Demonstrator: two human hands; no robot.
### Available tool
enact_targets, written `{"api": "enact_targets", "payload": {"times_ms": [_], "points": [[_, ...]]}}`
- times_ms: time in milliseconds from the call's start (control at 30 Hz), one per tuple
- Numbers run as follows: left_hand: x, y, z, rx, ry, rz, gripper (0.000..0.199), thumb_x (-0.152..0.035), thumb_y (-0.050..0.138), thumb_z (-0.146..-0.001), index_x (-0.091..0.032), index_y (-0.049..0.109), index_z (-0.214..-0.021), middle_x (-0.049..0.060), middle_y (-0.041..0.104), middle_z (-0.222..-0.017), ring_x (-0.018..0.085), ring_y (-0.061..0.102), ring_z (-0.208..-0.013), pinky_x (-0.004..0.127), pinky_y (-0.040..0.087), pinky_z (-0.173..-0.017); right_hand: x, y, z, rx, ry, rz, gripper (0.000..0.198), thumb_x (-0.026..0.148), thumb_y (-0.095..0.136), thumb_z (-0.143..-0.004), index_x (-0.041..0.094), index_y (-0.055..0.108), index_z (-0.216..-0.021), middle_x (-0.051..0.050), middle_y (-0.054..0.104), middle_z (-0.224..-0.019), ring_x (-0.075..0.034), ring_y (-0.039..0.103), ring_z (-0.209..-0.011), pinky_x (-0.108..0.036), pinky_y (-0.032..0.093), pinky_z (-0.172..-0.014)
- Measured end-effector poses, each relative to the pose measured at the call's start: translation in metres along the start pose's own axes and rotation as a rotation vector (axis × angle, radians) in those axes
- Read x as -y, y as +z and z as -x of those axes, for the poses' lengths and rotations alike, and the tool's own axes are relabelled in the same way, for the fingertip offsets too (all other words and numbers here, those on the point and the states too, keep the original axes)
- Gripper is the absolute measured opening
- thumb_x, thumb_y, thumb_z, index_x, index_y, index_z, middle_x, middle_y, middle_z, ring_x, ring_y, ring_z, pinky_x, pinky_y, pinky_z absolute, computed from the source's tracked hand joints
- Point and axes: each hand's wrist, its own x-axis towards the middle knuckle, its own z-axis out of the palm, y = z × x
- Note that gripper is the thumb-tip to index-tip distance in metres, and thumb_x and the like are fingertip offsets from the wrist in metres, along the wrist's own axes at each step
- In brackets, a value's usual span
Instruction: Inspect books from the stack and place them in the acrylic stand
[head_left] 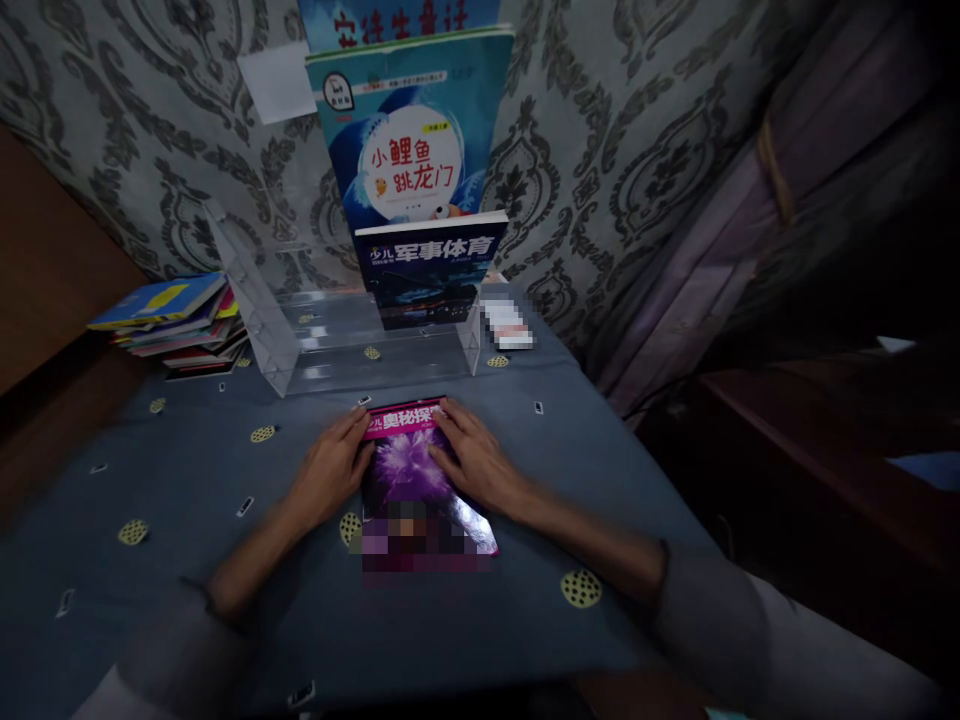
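A book with a purple and pink cover is low over the tabletop in front of me; whether it rests fully on the cloth I cannot tell. My left hand grips its left edge near the top, fingers pointing away from me. On the opposite edge, my right hand has its thumb over the cover and its fingers by the upper right corner. Beyond the book stands a clear acrylic rack with stepped tiers. It holds a dark blue book, a teal book behind that, and another blue book at the back.
At the left lies an uneven stack of books. A small white pixelated item sits right of the rack. The table has a grey-blue patterned cloth. Patterned wallpaper rises behind, with a tied curtain at the right.
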Motion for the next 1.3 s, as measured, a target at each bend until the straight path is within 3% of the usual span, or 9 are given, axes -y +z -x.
{"api": "enact_targets", "payload": {"times_ms": [400, 867, 1100, 1300], "points": [[-0.005, 0.004, -0.01, -0.001, 0.068, 0.054, 0.045, -0.034, 0.042, -0.1, -0.014, 0.056, -0.137, 0.015, 0.056, -0.145, 0.027, 0.052, -0.136, 0.049, 0.042, -0.116, 0.003, -0.003, 0.001, 0.024, 0.015, -0.025, 0.053, 0.034, 0.05, -0.098, 0.008, 0.048, -0.144, -0.025, 0.041, -0.155, -0.034, 0.036, -0.147, -0.056, 0.035, -0.119], [-0.024, 0.026, -0.033, -0.01, 0.187, 0.161, 0.044, -0.03, 0.039, -0.102, -0.014, 0.055, -0.139, 0.014, 0.056, -0.146, 0.025, 0.049, -0.139, 0.049, 0.04, -0.117, 0.007, -0.007, 0.002, 0.022, 0.009, -0.064, 0.052, 0.031, 0.047, -0.099, 0.005, 0.047, -0.143, -0.026, 0.041, -0.154, -0.035, 0.035, -0.148, -0.057, 0.034, -0.119], [-0.034, 0.031, -0.047, 0.021, 0.257, 0.172, 0.044, -0.027, 0.039, -0.102, -0.018, 0.051, -0.144, 0.011, 0.054, -0.149, 0.022, 0.047, -0.141, 0.047, 0.039, -0.118, 0.002, -0.007, 0.004, -0.023, -0.022, -0.097, 0.05, 0.028, 0.045, -0.1, 0.014, 0.044, -0.148, -0.02, 0.044, -0.154, -0.031, 0.037, -0.147, -0.056, 0.038, -0.117], [-0.041, 0.029, -0.06, 0.059, 0.334, 0.151, 0.044, -0.027, 0.039, -0.102, -0.018, 0.051, -0.144, 0.011, 0.054, -0.148, 0.023, 0.048, -0.14, 0.046, 0.04, -0.117, 0.005, -0.012, 0.005, -0.019, -0.001, -0.088, 0.049, 0.028, 0.045, -0.098, 0.007, 0.05, -0.142, -0.023, 0.048, -0.15, -0.031, 0.044, -0.142, -0.053, 0.041, -0.116]]}}
